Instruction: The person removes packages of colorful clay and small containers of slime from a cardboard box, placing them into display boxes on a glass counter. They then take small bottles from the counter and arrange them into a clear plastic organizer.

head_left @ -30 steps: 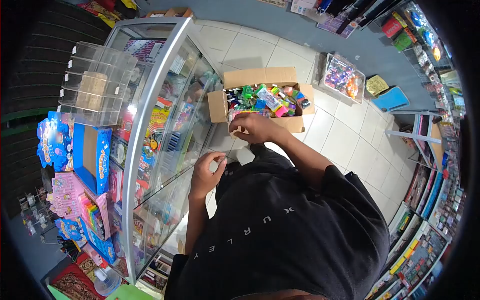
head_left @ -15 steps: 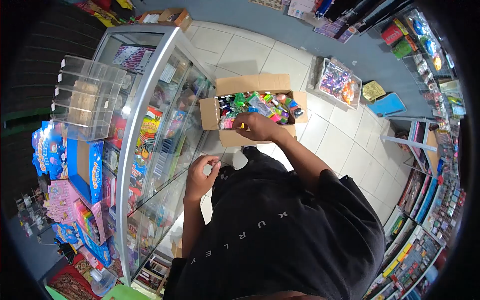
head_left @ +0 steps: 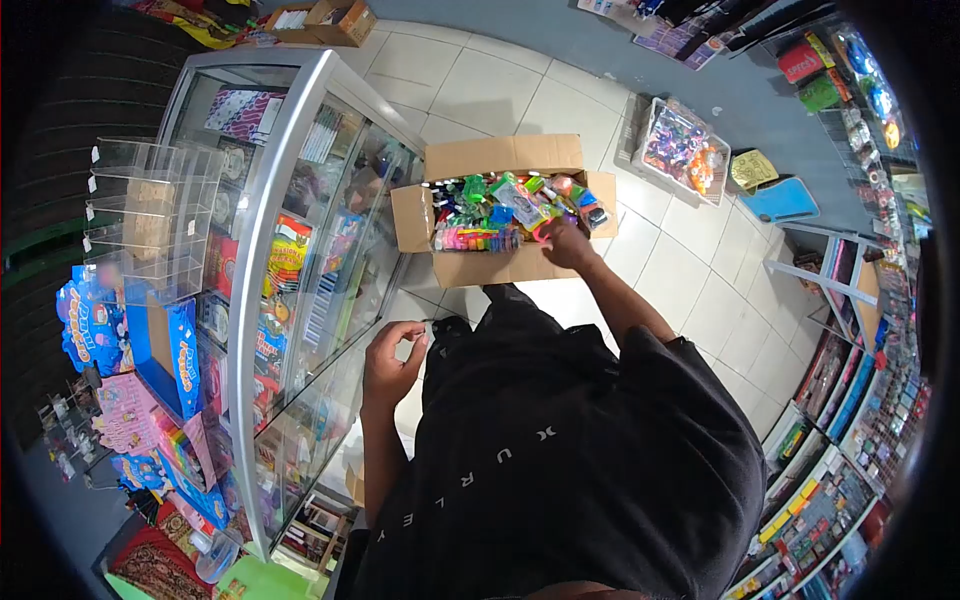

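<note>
Reaching hand: right hand (head_left: 566, 243) dips into the cardboard box (head_left: 500, 265) on the floor, grip closing on a small pink item; what it is cannot be told.
Idle hand: left hand (head_left: 390, 352), loosely curled, holding nothing visible, near the glass display case (head_left: 300, 300).
Risk: packed toys (head_left: 500, 210) may snag and spill as one lifts.
Around: a clear plastic bin of toys (head_left: 680, 150) beyond the box; shelves to the right.
</note>
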Tool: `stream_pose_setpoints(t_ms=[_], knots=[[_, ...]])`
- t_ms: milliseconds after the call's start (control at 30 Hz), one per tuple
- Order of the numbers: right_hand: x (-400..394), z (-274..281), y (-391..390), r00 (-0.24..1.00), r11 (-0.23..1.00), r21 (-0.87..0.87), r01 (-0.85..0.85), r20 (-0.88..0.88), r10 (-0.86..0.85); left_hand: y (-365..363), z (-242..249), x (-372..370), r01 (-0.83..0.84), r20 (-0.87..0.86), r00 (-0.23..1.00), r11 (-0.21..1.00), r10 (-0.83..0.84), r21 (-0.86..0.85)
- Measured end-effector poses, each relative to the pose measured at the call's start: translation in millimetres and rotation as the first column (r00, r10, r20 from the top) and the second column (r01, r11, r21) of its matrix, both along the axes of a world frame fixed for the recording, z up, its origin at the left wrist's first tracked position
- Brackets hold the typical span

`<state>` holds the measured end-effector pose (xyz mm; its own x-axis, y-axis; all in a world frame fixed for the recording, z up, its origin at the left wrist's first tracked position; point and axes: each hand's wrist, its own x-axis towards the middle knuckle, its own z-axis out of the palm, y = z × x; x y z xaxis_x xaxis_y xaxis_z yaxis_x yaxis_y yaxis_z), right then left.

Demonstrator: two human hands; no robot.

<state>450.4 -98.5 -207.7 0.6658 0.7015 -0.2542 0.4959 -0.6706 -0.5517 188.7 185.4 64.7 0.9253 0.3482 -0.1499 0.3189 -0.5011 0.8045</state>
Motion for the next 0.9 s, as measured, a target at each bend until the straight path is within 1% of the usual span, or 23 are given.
stream_pose_setpoints(t_ms=[67,100,167,233,267,367,400,500,533,567,633,833,867,900], knots=[[14.3,2.7,-6.6,0.96,0.982,0.073,0.173,0.212,-0.185,-1.8,0.5,-0.6,-0.004,-0.009,1.0,1.0,0.004,0.002],[22.8,12.0,-9.5,0.915,0.961,0.123,0.247,0.297,-0.274,-3.0,0.3,-1.3,-0.004,-0.013,1.0,1.0,0.004,-0.003],[39.6,33.5,-15.1,0.896,0.916,-0.066,0.397,0.243,-0.371,-5.4,-0.2,-3.4,-0.002,-0.022,1.0,1.0,0.002,-0.013],[50.9,15.3,-28.2,0.852,0.869,-0.151,0.47,0.336,-0.402,-6.7,-0.3,-4.7,0.007,-0.027,1.0,1.0,-0.007,-0.001],[57.1,-1.7,-35.8,0.839,0.84,-0.197,0.506,0.339,-0.426,-7.0,-0.6,-4.8,0.011,-0.029,1.0,1.0,-0.011,0.005],[60.0,0.6,-41.3,0.807,0.765,-0.258,0.59,0.229,-0.545,-7.5,-1.1,-5.8,0.013,-0.057,0.998,1.0,-0.013,0.001],[60.9,1.0,-40.5,0.809,0.749,-0.307,0.587,0.217,-0.546,-7.7,-1.8,-5.9,0.01,-0.064,0.998,1.0,-0.011,-0.007],[65.0,-38.9,-54.9,0.835,0.786,-0.286,0.548,0.126,-0.536,-8.4,-3.0,-4.9,0.009,-0.082,0.997,1.0,-0.011,-0.023],[62.4,-47.9,-56.5,0.837,0.808,-0.219,0.547,0.127,-0.532,-8.4,-2.6,-4.0,0.014,-0.088,0.996,1.0,-0.016,-0.024],[61.8,-55.6,-60.2,0.845,0.815,-0.227,0.534,0.117,-0.522,-8.5,-2.2,-3.0,0.02,-0.093,0.995,1.0,-0.022,-0.024],[56.2,-51.8,-60.6,0.86,0.827,-0.241,0.508,0.093,-0.502,-8.3,-0.5,-1.2,0.009,-0.098,0.995,1.0,-0.011,-0.025],[51.1,-45.8,-54.4,0.803,0.779,-0.252,0.573,-0.014,-0.596,-7.3,-5.5,-4.0,0.005,-0.105,0.994,0.999,-0.009,-0.034],[47.1,-43.0,-53.9,0.824,0.772,-0.296,0.563,0.139,-0.549,-6.9,-6.6,-5.0,0.006,-0.108,0.994,0.999,-0.01,-0.032],[39.4,-10.4,-41.4,0.828,0.758,-0.338,0.558,0.287,-0.481,-6.5,-7.0,-5.3,0.006,-0.106,0.994,0.999,-0.01,-0.036]])
